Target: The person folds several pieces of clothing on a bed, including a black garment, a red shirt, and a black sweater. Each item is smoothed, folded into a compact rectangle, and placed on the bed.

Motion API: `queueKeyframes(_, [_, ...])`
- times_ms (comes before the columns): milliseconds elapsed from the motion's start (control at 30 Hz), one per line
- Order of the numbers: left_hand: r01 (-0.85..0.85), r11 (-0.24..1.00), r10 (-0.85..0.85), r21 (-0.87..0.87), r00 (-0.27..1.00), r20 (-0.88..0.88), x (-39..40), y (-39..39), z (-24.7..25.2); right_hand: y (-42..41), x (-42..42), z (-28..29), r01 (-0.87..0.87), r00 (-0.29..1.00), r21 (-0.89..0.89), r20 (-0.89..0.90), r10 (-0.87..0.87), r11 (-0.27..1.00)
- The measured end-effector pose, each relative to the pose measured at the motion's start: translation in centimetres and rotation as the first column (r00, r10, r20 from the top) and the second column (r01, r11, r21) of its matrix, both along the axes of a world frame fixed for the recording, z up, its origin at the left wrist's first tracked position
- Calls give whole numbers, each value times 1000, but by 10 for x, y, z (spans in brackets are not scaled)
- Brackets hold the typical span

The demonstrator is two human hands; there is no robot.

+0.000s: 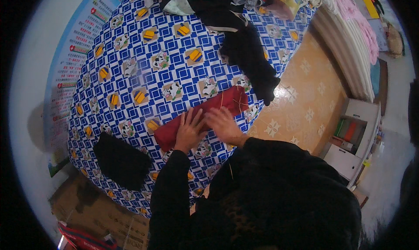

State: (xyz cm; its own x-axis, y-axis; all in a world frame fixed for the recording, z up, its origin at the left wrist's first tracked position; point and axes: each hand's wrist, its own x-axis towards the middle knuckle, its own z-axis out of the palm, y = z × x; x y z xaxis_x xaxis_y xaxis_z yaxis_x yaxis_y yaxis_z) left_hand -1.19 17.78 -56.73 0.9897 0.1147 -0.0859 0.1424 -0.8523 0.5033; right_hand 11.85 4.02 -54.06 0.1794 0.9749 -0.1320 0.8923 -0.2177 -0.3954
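A dark red folded cloth (170,128), a long narrow bundle, lies slantwise on a table covered with a blue-and-white patterned tablecloth (144,76). Thin yellowish cords cross its far right end. My left hand (191,131) rests flat on the middle of the bundle with its fingers spread. Just to its right, my right hand (226,126) is slightly blurred, its fingers over the near edge of the red cloth. Neither hand is closed around anything. The hands hide part of the cloth's middle.
A black cloth piece (122,161) lies at the left. Dark garments (250,60) stretch down the right side to the table edge. Bags (284,3) crowd the back. Beyond the tan patterned floor (294,99) stand a white cabinet (343,158) and stacked pale fabric (343,50).
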Motion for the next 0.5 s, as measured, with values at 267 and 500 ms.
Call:
queueKeyframes(267, [12, 998, -8, 59, 998, -67, -3, -2, -10, 26, 4, -34, 100, 992, 26, -75, -97, 995])
queueKeyframes(500, [13, 997, -2, 73, 989, -147, 2, -5, -1, -9, 69, -40, 13, 993, -58, 118, -6, 998])
